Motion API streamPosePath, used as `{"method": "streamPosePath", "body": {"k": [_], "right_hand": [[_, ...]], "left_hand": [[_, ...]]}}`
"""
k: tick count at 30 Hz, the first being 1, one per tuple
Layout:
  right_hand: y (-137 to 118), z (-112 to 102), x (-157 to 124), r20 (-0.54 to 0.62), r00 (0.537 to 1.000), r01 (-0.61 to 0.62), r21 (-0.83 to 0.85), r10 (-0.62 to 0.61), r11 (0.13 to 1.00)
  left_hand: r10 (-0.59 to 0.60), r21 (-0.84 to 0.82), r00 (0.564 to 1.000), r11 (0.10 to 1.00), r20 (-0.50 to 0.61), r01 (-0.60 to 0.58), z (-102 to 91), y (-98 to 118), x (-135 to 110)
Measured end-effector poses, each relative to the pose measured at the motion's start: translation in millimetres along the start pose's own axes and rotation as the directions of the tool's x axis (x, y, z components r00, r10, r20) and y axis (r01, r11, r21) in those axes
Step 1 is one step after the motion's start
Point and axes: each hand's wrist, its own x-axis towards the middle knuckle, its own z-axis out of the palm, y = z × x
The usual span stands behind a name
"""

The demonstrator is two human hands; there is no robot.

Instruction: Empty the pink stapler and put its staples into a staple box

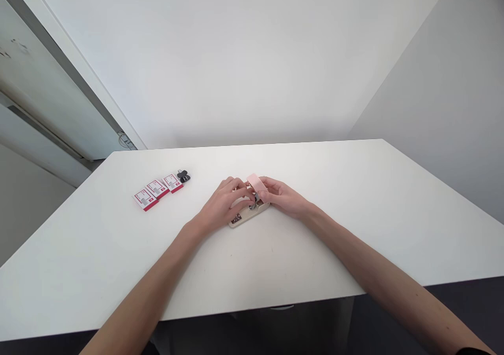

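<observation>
A stapler (248,220) with a long cream base lies slanted on the white table, a dark patterned patch at its left end. Its pink top (256,185) is tilted up, and metal parts show beneath. My right hand (284,198) grips the pink top, thumb in front and fingers behind. From the left, my left hand (225,201) reaches over the base, with thumb and fingers brought together at the metal part. Whatever is between those fingertips is too small to make out.
Left of my hands, three red-and-white packets (157,189) lie in a slanting row on the white table (334,176). A small black object (183,176) lies beside the farthest one. A white wall (244,61) rises behind the table's back edge.
</observation>
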Motion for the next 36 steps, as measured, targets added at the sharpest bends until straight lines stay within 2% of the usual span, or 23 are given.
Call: {"method": "streamPosePath", "body": {"k": [9,17,20,24,27,29,31,33,36], "right_hand": [[-2,1,0,0.002,1.000,-0.003,-0.022,0.004,1.000],[1,-2,0,0.003,1.000,-0.008,0.009,0.008,1.000],[2,-2,0,-0.005,1.000,-0.007,0.002,0.007,1.000],[2,-2,1,-0.028,0.999,-0.026,-0.001,0.026,1.000],[1,-1,1,-0.053,0.998,-0.030,-0.010,0.029,1.000],[0,1,1,-0.078,0.997,-0.020,-0.034,0.017,0.999],[-1,3,1,-0.113,0.994,-0.009,-0.070,0.001,0.998],[-1,5,1,-0.155,0.988,-0.007,-0.107,-0.009,0.994],[-1,7,2,-0.245,0.969,-0.013,-0.174,-0.030,0.985]], "left_hand": [[-0.064,-0.090,0.996,0.993,0.068,0.070,-4.6,10,1],[-0.108,-0.151,0.992,0.982,0.060,0.116,-3.6,11,3],[-0.137,-0.212,0.990,0.967,0.038,0.142,-3.3,10,4],[-0.193,-0.391,0.979,0.908,-0.068,0.152,-5.4,5,5],[-0.308,-0.600,0.945,0.778,-0.105,0.187,-7.9,0,7],[-0.403,-0.755,0.911,0.624,-0.089,0.202,-8.3,-3,7],[-0.485,-0.885,0.873,0.426,-0.049,0.187,-7.5,-7,9],[-0.556,-0.960,0.831,0.240,-0.011,0.147,-6.2,-10,10],[-0.661,-0.990,0.750,0.083,0.028,0.110,-4.8,-15,12]]}}
